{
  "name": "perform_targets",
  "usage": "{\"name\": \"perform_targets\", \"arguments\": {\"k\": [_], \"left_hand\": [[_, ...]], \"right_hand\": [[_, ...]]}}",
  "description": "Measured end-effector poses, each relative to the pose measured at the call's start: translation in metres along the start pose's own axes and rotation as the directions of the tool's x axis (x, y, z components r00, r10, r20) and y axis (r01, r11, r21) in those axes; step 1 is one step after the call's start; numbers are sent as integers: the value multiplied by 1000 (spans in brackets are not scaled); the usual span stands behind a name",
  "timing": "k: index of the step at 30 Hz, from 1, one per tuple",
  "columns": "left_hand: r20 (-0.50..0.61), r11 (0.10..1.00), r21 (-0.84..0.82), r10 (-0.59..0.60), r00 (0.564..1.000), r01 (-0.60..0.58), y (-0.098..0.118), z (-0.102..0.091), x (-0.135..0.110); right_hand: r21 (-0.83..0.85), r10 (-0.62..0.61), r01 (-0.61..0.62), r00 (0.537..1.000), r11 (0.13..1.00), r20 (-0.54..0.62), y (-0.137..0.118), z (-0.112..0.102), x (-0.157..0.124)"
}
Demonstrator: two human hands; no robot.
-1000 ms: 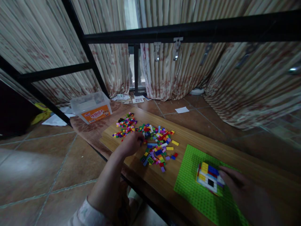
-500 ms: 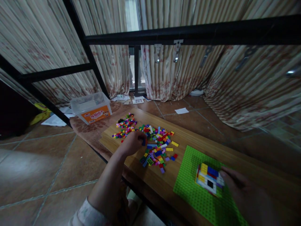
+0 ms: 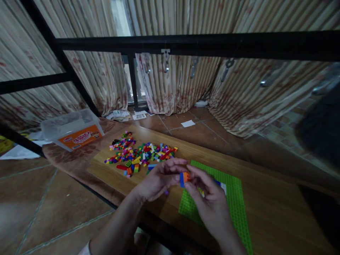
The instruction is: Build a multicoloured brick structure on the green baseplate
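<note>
My left hand (image 3: 159,179) and my right hand (image 3: 209,200) meet above the near edge of a green baseplate (image 3: 233,198). Together their fingertips pinch a small blue and orange brick piece (image 3: 184,177). The small brick build on the baseplate is mostly hidden behind my right hand; only a blue and white corner (image 3: 221,184) shows. A pile of loose coloured bricks (image 3: 138,154) lies on the wooden board (image 3: 114,173) to the left of my hands.
A clear plastic tub with an orange label (image 3: 73,129) stands on the floor at the left. Black metal bars (image 3: 186,40) cross in front of striped curtains. Papers (image 3: 188,123) lie on the tiled floor behind the board.
My left hand left the brick pile and came right with a piece. My right hand lifted off the build on the baseplate to meet it. The view swung to the right.
</note>
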State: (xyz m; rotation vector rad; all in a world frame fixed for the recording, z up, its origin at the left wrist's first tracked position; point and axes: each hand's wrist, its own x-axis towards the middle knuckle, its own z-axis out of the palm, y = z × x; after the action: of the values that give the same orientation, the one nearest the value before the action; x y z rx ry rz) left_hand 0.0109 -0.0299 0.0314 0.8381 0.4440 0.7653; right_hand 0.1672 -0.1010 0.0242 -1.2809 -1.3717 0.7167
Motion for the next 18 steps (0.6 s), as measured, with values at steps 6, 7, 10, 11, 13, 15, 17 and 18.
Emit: {"name": "perform_targets", "arguments": {"k": [6, 7, 10, 11, 13, 15, 17, 18], "left_hand": [[-104, 986, -10, -167, 980, 167, -7, 3, 2], [-117, 980, 8, -198, 973, 201, -9, 2, 1], [-115, 966, 68, -241, 964, 250, -14, 2, 1], [-113, 965, 80, -240, 964, 249, -16, 2, 1], [-113, 967, 90, -228, 967, 239, -17, 3, 2], [-100, 969, 87, -221, 970, 230, -17, 4, 3], [-80, 971, 73, -223, 972, 229, -17, 5, 3], [-76, 971, 61, -225, 972, 229, -17, 6, 4]], "right_hand": [[-172, -79, 78, 997, 982, 3, 2, -2, -3], [-216, -80, 79, 997, 973, 3, 2, -1, -5], [-283, -72, 75, 997, 956, 20, 2, 4, -9], [-279, -65, 70, 998, 958, 28, 2, 6, -10], [-253, -46, 51, 999, 966, 27, 0, 10, -10], [-206, -23, 25, 1000, 978, 14, -2, 12, -10], [-147, -16, 15, 1000, 989, -6, -3, 13, -10], [-123, -21, 19, 1000, 992, -16, -4, 12, -10]]}}
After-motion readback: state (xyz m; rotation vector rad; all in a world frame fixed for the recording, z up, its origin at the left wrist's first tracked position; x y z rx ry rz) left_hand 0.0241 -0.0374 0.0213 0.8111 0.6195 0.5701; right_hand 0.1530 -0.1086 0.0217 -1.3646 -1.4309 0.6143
